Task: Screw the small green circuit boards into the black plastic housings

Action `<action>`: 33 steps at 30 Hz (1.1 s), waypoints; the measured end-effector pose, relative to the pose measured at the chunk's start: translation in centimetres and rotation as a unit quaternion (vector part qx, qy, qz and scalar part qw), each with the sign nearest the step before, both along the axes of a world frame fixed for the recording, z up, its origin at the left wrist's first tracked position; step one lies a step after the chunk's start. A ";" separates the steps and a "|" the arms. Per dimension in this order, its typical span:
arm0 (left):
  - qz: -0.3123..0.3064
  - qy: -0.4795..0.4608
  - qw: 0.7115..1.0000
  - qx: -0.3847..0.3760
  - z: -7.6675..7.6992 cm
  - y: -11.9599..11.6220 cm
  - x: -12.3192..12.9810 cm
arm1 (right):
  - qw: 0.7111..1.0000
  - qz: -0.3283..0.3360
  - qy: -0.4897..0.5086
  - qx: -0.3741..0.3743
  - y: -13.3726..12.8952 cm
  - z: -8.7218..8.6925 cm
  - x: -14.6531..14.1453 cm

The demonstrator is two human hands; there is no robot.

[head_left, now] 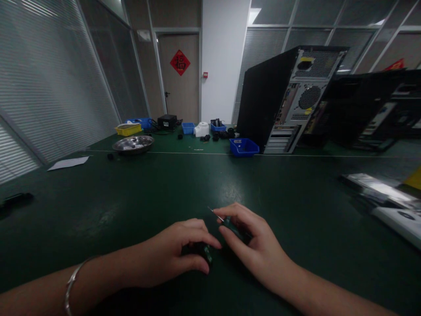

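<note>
Ok, your right hand (pixel 258 241) has the screwdriver (pixel 233 227) by its dark green handle, thin shaft tilted up and left over the table (pixel 131 188). Your left hand (pixel 176 250) is curled around a small dark piece (pixel 207 253) with green on it, just beside the right; can't tell what it is. Ahead: blue bin (pixel 244 148) by the black computer tower (pixel 263 96). Round metal dish (pixel 133 146) sits farther left, white paper (pixel 68 163) near it.
</note>
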State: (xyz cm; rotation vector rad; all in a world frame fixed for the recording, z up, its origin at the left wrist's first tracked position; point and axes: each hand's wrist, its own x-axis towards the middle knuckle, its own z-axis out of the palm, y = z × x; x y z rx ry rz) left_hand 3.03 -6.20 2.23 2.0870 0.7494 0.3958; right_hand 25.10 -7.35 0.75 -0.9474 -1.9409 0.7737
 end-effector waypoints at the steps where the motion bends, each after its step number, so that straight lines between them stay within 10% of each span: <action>1: 0.009 0.013 1.000 0.000 0.1 -0.1 0.0 | 1.000 0.001 0.000 0.000 0.0 0.0 0.0; 13: -0.041 -0.002 0.999 0.012 0.6 -0.5 0.2 | 1.000 0.007 0.002 0.006 0.0 0.0 0.0; 33: 0.061 0.019 0.996 0.062 0.1 -0.6 0.2 | 0.990 -0.001 -0.137 -0.023 0.2 1.1 0.1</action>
